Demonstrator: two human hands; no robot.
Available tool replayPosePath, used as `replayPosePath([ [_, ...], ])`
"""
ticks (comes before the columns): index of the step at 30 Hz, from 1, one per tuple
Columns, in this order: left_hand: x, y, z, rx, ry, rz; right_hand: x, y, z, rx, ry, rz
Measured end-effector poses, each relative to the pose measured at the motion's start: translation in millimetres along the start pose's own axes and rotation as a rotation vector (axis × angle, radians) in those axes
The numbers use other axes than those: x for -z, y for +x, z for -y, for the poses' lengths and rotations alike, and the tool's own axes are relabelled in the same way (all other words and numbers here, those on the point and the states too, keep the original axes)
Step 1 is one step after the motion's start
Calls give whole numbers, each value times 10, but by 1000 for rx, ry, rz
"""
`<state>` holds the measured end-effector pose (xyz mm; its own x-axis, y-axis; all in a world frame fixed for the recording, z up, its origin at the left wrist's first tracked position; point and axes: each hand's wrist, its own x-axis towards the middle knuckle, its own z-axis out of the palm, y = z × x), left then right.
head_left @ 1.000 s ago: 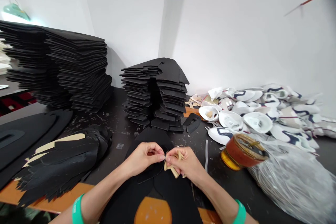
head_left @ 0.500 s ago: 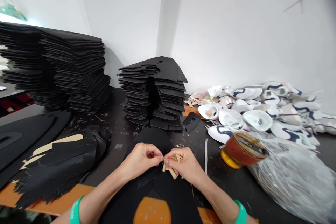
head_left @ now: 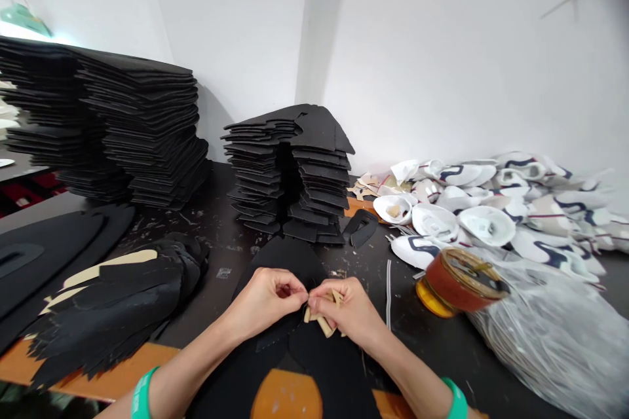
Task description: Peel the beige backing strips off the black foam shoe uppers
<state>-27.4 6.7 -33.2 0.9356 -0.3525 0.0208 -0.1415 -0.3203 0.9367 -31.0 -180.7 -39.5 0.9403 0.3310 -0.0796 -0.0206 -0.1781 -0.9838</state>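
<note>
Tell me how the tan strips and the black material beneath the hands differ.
Colour: the strips are tan, the material black. Size: the strips are small and narrow, the material broad. Place: the strips are bunched in the right hand; the material spreads below.

a lit green lamp (head_left: 22, 17) hangs by the white wall (head_left: 427, 59); below, a dark, scuffed tabletop (head_left: 201, 304).

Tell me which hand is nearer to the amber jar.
Right. The right hand, clutching tan pieces, is left of the amber jar, not touching it; the left hand is farther left, with the right hand between.
</note>
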Motion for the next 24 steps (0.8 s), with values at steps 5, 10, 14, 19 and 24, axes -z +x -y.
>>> replayPosePath([
  [5,-21,0,1,-29,39,-21,-25,-10,17,0,-31,-29],
  [10,-18,-8,-11,-27,48,-31,-30,-12,20,-10,-38,-47],
  [14,-9,-10,-20,-16,33,-24,-32,-24,16,-23,-24,-40],
  [19,-5,-20,-41,-23,43,-18,-51,-36,14,-22,-17,-52],
  [24,-2,-22,-51,-28,59,-10,-47,-40,28,-14,-17,-66],
])
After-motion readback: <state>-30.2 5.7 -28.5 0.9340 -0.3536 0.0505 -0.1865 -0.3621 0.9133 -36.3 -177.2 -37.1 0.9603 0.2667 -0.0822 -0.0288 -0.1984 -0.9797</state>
